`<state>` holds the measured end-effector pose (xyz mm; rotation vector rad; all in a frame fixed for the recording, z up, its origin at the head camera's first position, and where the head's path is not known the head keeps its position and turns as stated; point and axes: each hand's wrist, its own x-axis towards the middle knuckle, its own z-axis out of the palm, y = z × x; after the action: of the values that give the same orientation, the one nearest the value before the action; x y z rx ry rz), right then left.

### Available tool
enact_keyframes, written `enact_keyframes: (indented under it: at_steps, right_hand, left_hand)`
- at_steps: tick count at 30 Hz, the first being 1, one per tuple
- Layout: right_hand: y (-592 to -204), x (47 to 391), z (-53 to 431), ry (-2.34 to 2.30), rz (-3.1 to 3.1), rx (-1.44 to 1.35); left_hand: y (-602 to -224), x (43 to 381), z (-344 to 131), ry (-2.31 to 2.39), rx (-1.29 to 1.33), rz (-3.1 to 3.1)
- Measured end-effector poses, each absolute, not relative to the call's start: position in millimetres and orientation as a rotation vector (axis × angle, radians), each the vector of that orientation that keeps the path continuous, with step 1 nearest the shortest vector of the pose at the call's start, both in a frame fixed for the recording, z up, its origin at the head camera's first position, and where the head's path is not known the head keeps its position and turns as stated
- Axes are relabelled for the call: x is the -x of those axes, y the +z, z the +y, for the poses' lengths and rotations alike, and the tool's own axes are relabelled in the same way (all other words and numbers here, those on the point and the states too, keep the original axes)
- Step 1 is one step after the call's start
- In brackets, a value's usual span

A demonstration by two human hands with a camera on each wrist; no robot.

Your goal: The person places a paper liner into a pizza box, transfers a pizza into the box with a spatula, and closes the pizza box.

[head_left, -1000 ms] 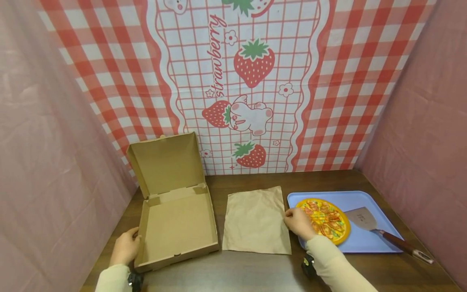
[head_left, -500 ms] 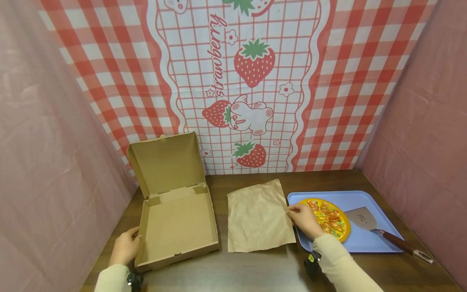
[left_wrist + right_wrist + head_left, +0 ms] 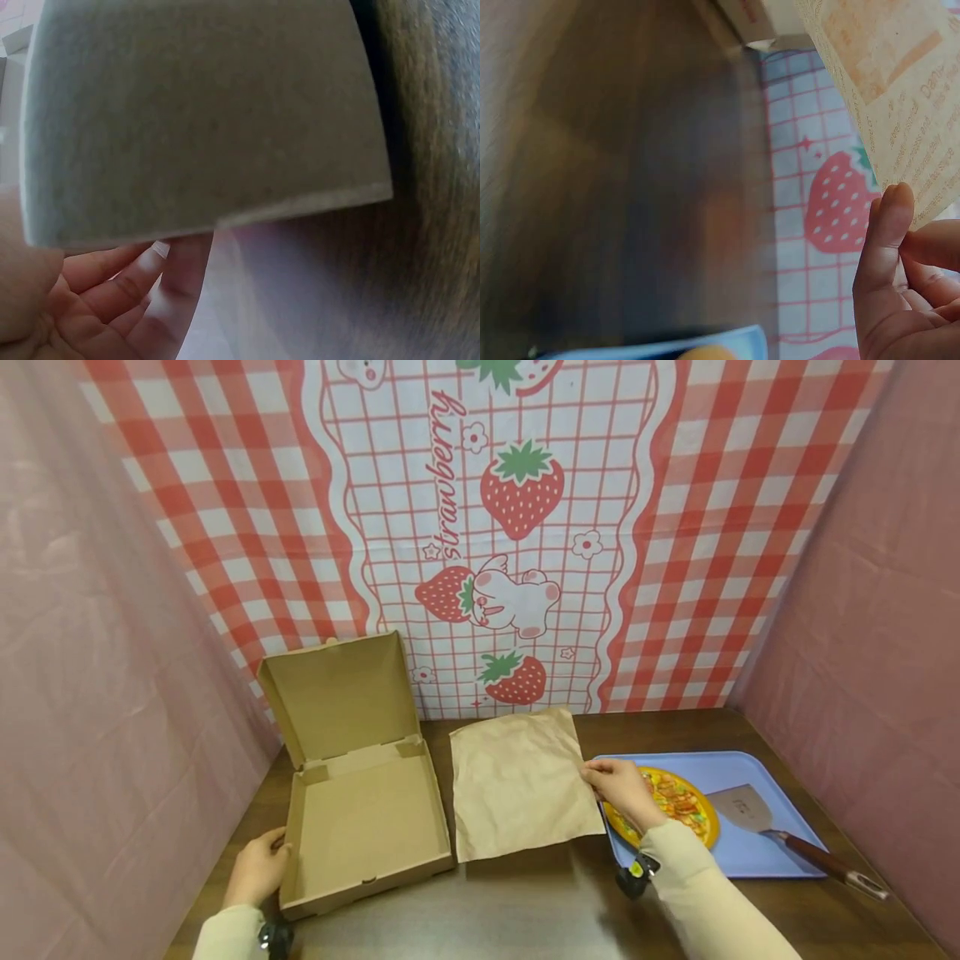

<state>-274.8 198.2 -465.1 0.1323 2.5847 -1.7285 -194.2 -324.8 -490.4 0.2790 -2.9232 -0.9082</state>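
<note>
A brown kraft paper sheet (image 3: 521,785) hangs tilted above the table, a shadow beneath it. My right hand (image 3: 622,789) pinches its right edge between thumb and fingers; in the right wrist view the printed underside of the paper (image 3: 919,97) shows above the fingertips. An open cardboard pizza box (image 3: 367,827) stands at left with its lid (image 3: 341,697) raised. At its left wall my left hand (image 3: 258,868) holds on, fingers outside the wall; the left wrist view shows part of these fingers, with the box wall (image 3: 202,127) hiding the rest.
To the right a blue tray (image 3: 738,764) bears a toy-like pizza (image 3: 686,806), partly hidden by my right hand, and a pizza server (image 3: 746,806) whose handle juts past the tray's front edge. A strawberry-patterned cloth (image 3: 521,493) backs the brown wooden table (image 3: 465,918).
The paper has risen off the table, its near edge swinging up and to the left, with my right hand pinching it. My left hand and the box stay almost still.
</note>
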Motion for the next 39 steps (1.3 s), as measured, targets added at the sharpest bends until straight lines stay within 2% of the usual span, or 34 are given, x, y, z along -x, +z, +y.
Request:
enact_keyframes:
  at_steps: [12, 24, 39]
  right_hand:
    - [-442.4, 293.3, 149.5, -1.745, 2.596, 0.025]
    - [-452.8, 310.5, 93.9, -1.779, 2.524, 0.105]
    - [-457.1, 311.9, 34.2, -1.744, 2.518, 0.167]
  left_hand:
    - [-491.9, 193.7, -327.0, -0.93, -0.28, -2.905]
    - [-496.0, 196.1, -327.1, -0.938, -0.264, -2.883]
    - [-496.2, 192.1, -326.3, -0.913, -0.242, -2.871]
